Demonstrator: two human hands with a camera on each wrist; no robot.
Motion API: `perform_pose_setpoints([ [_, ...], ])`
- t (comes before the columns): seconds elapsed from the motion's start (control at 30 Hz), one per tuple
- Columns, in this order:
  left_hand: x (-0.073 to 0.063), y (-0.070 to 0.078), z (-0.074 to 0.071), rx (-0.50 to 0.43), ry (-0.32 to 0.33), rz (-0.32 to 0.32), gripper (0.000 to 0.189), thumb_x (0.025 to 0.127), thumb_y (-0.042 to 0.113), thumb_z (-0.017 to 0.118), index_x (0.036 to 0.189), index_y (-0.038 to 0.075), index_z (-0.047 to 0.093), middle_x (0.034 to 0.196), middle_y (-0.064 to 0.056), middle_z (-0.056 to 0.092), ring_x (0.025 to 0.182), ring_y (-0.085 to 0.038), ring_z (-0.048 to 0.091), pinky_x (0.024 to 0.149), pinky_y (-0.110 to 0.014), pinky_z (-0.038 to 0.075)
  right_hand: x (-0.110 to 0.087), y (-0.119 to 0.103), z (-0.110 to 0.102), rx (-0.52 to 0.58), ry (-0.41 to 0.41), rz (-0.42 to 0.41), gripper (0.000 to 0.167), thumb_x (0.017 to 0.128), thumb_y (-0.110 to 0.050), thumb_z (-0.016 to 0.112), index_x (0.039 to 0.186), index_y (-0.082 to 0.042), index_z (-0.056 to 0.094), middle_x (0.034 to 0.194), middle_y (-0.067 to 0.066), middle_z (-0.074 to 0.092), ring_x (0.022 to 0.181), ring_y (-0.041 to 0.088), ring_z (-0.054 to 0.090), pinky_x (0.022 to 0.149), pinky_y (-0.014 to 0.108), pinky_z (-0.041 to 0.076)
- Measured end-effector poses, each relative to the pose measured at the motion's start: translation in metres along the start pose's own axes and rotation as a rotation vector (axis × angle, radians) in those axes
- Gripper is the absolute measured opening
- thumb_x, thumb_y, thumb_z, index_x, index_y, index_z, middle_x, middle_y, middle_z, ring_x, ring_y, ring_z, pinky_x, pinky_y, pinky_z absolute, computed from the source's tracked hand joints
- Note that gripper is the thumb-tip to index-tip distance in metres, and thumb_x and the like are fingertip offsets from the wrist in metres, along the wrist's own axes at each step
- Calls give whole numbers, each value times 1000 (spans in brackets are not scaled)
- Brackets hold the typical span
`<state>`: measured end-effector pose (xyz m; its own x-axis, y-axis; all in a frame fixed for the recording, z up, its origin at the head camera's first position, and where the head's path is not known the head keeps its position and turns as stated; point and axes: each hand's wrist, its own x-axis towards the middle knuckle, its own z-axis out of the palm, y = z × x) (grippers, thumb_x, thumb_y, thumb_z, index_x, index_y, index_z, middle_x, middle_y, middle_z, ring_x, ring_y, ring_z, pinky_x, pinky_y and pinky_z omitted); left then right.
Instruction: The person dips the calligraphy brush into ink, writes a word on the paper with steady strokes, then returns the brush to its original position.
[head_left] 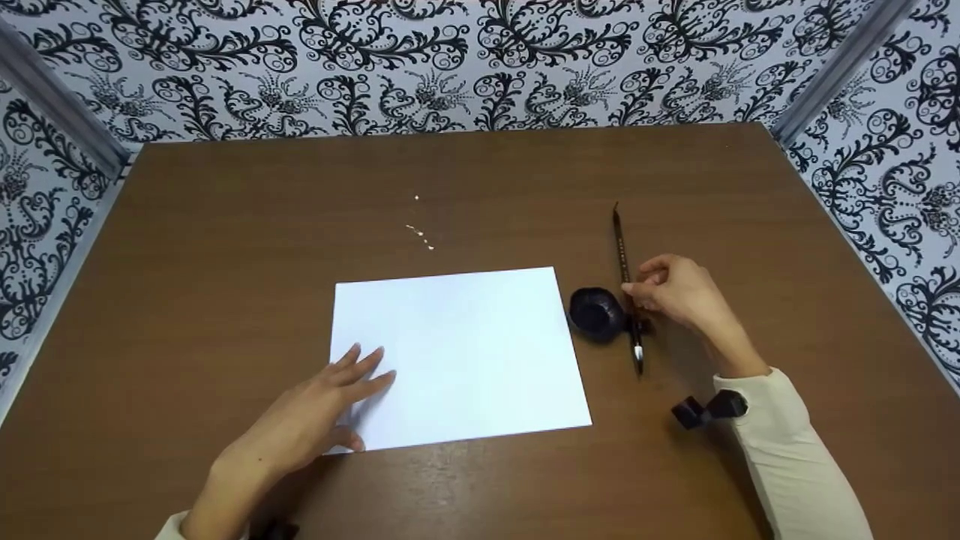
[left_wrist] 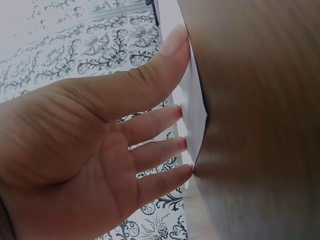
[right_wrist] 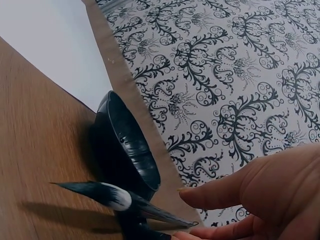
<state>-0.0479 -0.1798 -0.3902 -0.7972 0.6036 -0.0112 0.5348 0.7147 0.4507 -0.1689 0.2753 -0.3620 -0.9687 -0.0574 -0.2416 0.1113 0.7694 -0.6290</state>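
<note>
A: Surfaces?

B: Brown wood-grain table, matte. One plain white sheet of paper lying flat near the middle, slightly skewed. Just right of it a small round black bowl, glossy, with ribbed inner walls in the right wrist view. Walls all round carry black scroll-pattern wallpaper on white.

A: The thin long thing?

B: A brush. Slim dark handle, with a white band before a dark pointed tip. It lies along the table just right of the bowl, tip end toward the person; that end appears to rest against the bowl's side.

A: Left hand?

B: Left hand is palm down and flat on the paper's near-left corner. Fingers straight and slightly spread. The left wrist view shows fingertips pressed on the sheet. No grip, it only presses.

A: Right hand?

B: Right hand is at the brush, mid-handle, with a cream sleeve behind it. Fingers are curled inward, tips at the handle. In the right wrist view the fingertips sit right at the handle, not clearly closed round it. Can't tell if the grip is clamped or only touching.

A: Anything else?

B: A few pale specks on the table beyond the paper.
</note>
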Motion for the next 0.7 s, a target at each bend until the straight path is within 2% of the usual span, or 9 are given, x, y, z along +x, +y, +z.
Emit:
perform_pose_setpoints([
  [0.13,1,-1,0,-30,-13,-11,79,67,22,79,139,8,50,150,-13,34,137,-40,28,77,-57,49,2,2,2,31,-14,15,54,89,-29,68,125,7,51,95,14,62,76,19,65,63,26,48],
  [0.4,4,-1,-1,-59,-47,-30,80,67,21,79,140,10,49,152,-11,32,138,-40,25,74,-54,50,5,6,6,13,-7,11,55,89,-29,68,126,7,51,97,17,67,77,21,68,65,30,51],
  [0.53,5,-2,-1,-64,-43,-29,80,67,20,80,140,10,49,152,-11,31,138,-41,25,71,-47,51,7,7,9,30,-3,4,54,90,-25,68,128,8,50,98,19,68,79,24,70,67,33,54],
  [0.7,5,-3,0,-75,-48,-39,81,67,20,80,141,11,48,153,-11,29,138,-42,23,72,-48,51,8,6,9,43,9,3,53,90,-23,68,129,7,50,97,18,68,78,24,70,66,32,54],
])
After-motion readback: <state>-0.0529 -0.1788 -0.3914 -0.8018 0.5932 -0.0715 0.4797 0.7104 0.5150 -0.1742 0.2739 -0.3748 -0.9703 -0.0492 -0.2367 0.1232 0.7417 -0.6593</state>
